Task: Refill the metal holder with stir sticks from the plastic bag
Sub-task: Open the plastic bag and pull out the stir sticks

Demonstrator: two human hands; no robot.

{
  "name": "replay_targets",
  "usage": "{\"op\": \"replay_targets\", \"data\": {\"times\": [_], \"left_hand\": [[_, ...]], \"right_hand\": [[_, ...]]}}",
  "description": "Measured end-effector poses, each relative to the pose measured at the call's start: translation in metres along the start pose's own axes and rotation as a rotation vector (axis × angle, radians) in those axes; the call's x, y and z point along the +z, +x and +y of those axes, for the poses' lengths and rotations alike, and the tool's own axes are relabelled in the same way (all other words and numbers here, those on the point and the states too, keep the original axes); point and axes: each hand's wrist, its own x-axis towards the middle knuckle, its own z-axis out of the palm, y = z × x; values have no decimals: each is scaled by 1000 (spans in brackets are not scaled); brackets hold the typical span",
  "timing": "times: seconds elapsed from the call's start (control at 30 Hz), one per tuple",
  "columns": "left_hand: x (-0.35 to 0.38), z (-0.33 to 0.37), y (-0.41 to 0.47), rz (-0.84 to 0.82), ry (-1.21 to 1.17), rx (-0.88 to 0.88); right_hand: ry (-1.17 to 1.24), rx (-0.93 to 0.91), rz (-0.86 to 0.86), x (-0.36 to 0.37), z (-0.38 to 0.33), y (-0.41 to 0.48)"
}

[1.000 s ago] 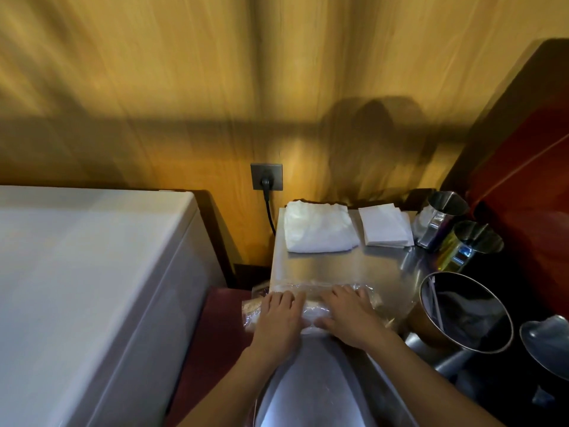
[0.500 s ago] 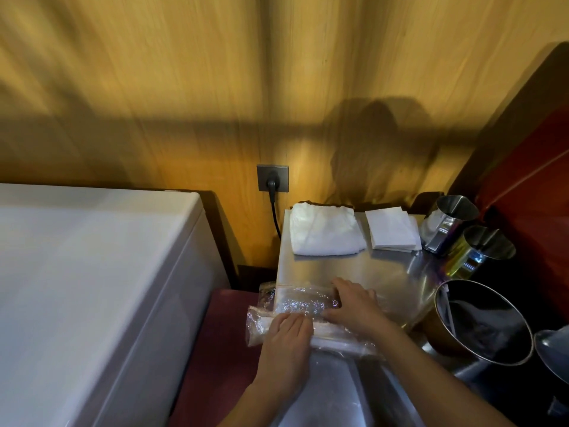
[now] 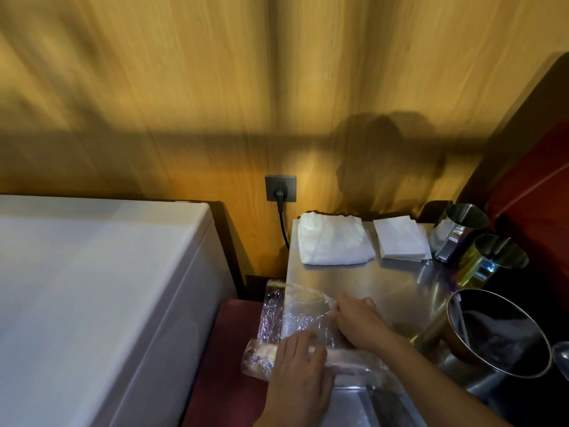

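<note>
A clear plastic bag lies partly unrolled at the left edge of the steel counter. Its rolled end, with a pale bundle of stir sticks inside, juts over the counter's edge. My left hand lies over that roll, fingers curled on it. My right hand pinches the loose flap of the bag further back. Two small metal cups stand at the right, both apparently empty. I cannot tell which one is the holder.
A large dark metal bucket stands at the right front. A folded white cloth and a stack of napkins lie at the counter's back. A white appliance fills the left. A plug sits in the wall socket.
The bag has been unrolled: the flap now spreads towards the wall under my right hand, while my left hand has drawn the roll nearer to me.
</note>
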Motion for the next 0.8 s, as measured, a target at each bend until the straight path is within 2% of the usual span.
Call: {"op": "replay_targets", "data": {"times": [0.17, 0.27, 0.33, 0.5, 0.6, 0.67, 0.8], "left_hand": [[-4, 0, 4, -80, 24, 80], [-4, -3, 2, -132, 66, 65], [-2, -4, 0, -121, 7, 64], [-3, 0, 2, -99, -19, 118], [-3, 3, 2, -23, 25, 114], [-3, 4, 0, 25, 45, 104], [-7, 4, 0, -27, -26, 87]], "right_hand": [[203, -4, 81, -7, 6, -1], [260, 5, -19, -20, 5, -3], [244, -8, -66, -30, 3, -4], [286, -28, 157, -52, -3, -9], [250, -56, 161, -61, -8, -13], [308, -57, 155, -66, -8, -15], [371, -100, 188, -69, -5, -21]]}}
